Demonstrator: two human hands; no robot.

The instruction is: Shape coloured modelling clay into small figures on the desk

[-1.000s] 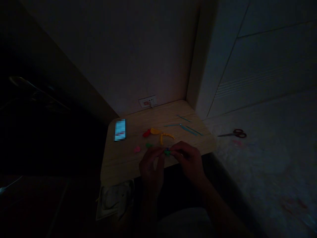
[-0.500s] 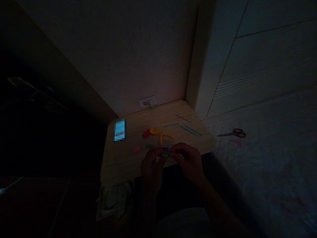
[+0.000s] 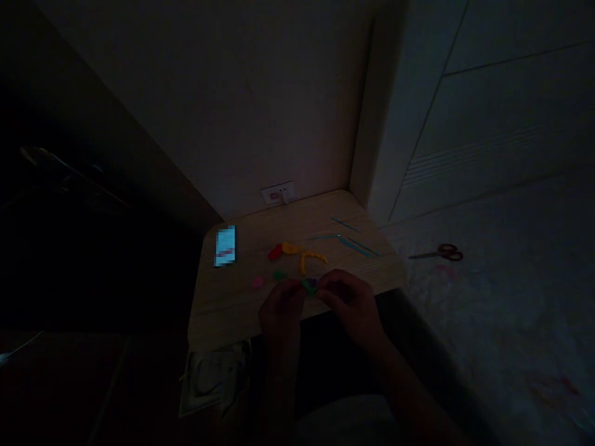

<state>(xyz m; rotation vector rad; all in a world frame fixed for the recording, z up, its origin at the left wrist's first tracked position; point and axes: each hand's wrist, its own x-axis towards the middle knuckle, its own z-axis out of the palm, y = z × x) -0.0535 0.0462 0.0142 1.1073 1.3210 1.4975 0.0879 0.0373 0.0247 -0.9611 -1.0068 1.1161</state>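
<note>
Between my two hands is a small piece of green and purple modelling clay (image 3: 308,287), pinched over the table's front edge. My left hand (image 3: 280,308) grips its left side, with the fingers closed. On the other side my right hand (image 3: 352,303) pinches it between thumb and fingertips. A green lump (image 3: 279,274) and a pink lump (image 3: 257,282) of clay lie just left of the hands. Farther back are a red piece (image 3: 275,251), a yellow-orange piece (image 3: 291,248) and a bent, ridged orange strip (image 3: 314,254).
Several thin blue tools (image 3: 354,246) lie at the right of the wooden table (image 3: 223,310). A lit phone (image 3: 225,246) is at its left. Scissors (image 3: 448,251) rest on the pale surface to the right. A wall socket (image 3: 277,193) holds a plug. The room is dim.
My left hand has shifted slightly left and its fingers have drawn back a little, so more of the green clay shows. The right hand stays nearly in place.
</note>
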